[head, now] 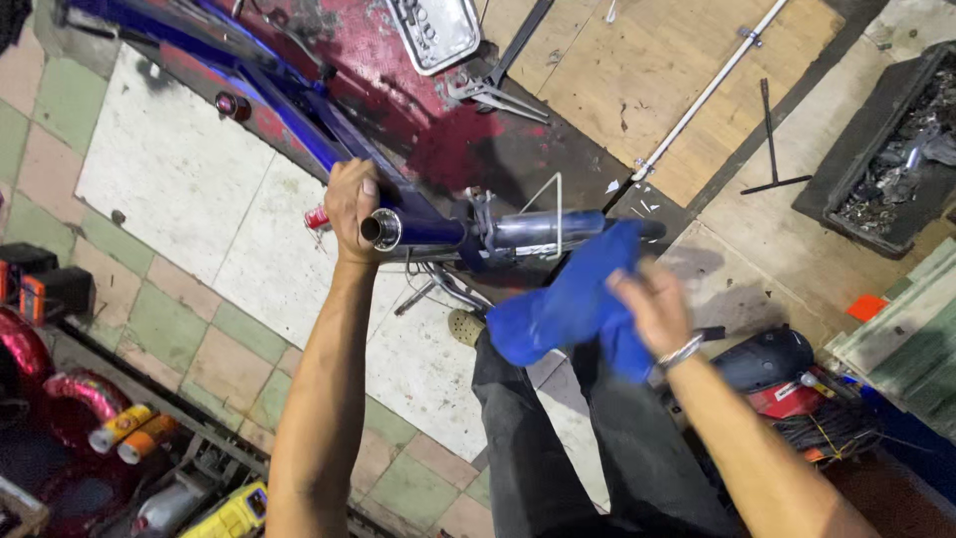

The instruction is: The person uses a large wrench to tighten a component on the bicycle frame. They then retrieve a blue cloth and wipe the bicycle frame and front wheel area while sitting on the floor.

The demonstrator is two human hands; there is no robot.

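I had a single view, from the camera worn on the head. It looked almost straight down, close over both forearms, with the blue bicycle frame across mid-picture and the tiled floor beneath. The wearer's own legs showed at the bottom edge. No second view shared the scene.

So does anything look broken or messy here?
Yes. The red panel behind the blue frame has scuffed, patchy paint with dark worn spots. The left hand grips the tube; the right hand holds a blue cloth.
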